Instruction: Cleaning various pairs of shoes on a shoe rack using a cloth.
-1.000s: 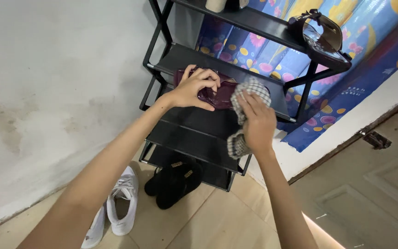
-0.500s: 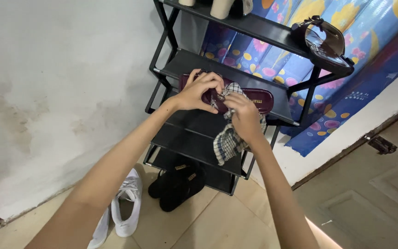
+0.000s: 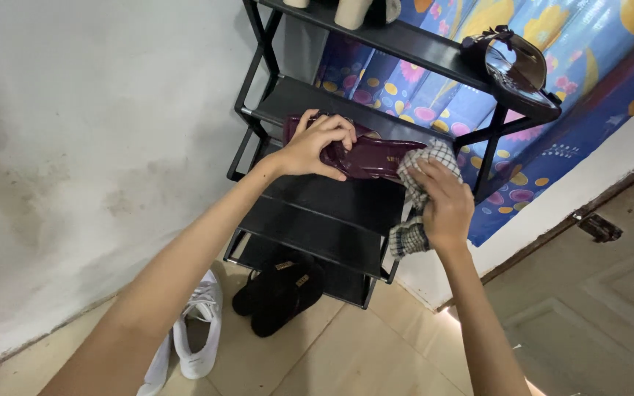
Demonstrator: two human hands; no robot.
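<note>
My left hand (image 3: pixel 315 144) grips the toe end of a dark maroon sandal (image 3: pixel 370 156), holding it over the middle shelf of a black shoe rack (image 3: pixel 310 99). My right hand (image 3: pixel 445 204) clutches a checked black-and-white cloth (image 3: pixel 418 172) and presses it against the sandal's heel end. The cloth's lower end hangs below my palm.
A dark strappy sandal (image 3: pixel 514 64) sits on the rack's upper shelf, beside other footwear at the top edge. Black slippers (image 3: pixel 280 287) lie under the rack on the tiled floor, white sneakers (image 3: pixel 194 334) beside them. A stained wall stands left, a patterned blue sheet (image 3: pixel 552 110) right.
My right hand slid the cloth from the sandal's middle out to its right end. The left hand kept its grip on the sandal.
</note>
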